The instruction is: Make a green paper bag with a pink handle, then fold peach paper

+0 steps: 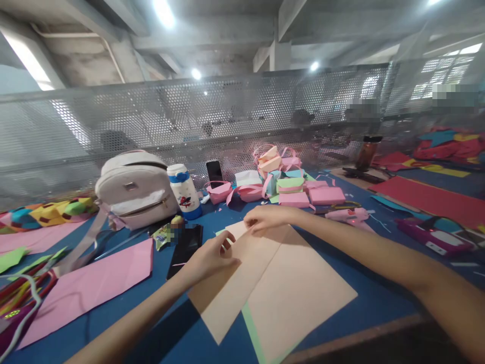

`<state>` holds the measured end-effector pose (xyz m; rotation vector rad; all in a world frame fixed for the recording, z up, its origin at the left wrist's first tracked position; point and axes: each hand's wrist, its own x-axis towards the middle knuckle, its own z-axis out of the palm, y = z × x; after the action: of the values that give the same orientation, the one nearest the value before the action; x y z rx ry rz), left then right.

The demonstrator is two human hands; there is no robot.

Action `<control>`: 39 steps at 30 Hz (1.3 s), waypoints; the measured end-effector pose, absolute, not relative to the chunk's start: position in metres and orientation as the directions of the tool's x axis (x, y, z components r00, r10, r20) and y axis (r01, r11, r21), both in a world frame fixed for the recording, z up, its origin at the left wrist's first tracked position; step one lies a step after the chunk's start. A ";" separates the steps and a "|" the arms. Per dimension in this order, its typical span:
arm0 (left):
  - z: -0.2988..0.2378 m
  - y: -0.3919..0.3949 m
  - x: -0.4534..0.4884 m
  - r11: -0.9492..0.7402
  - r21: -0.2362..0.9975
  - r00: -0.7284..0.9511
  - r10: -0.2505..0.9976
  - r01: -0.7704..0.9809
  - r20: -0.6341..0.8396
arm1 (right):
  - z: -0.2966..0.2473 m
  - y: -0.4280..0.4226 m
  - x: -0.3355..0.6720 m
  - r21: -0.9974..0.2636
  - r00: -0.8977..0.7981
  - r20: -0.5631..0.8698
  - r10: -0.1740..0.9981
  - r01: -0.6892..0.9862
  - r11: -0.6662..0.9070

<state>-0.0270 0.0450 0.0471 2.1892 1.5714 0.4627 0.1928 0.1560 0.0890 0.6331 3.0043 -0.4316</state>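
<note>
A peach sheet of paper (231,298) lies at an angle before me, over a larger peach sheet (303,288) with a strip of green paper (253,328) showing along its lower left edge. My left hand (214,255) rests on the upper sheet's left side. Its fingers are curved, with a gap between thumb and forefinger. At the far end of the same sheet, my right hand (267,218) has its fingers bent together on the paper near the edge. The right fingertips are partly hidden.
A white backpack (136,187), a water bottle (184,194) and a phone (214,173) stand at the back. Small pink paper boxes (328,195) cluster behind my hands. A pink glue gun (348,215) lies right. Pink paper (94,283) and a dark phone-like slab (185,250) lie left.
</note>
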 end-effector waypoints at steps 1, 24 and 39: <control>0.049 0.047 -0.026 -0.287 0.484 0.319 0.948 0.827 0.016 | 0.092 0.150 0.199 -0.246 -0.899 -0.074 0.431 0.435 0.866; 0.063 0.038 0.021 -0.327 0.072 0.326 0.945 0.942 0.030 | 0.061 0.103 0.236 -0.055 -0.743 -0.022 0.669 0.669 0.741; 0.048 0.026 0.017 -0.445 -0.239 0.487 0.859 0.863 0.157 | 0.051 0.082 0.232 0.026 -0.832 0.116 0.543 0.549 0.835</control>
<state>0.0172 0.0264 0.0477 2.9474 1.7559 0.0219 0.2324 0.0824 0.0505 0.9280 3.1082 0.0945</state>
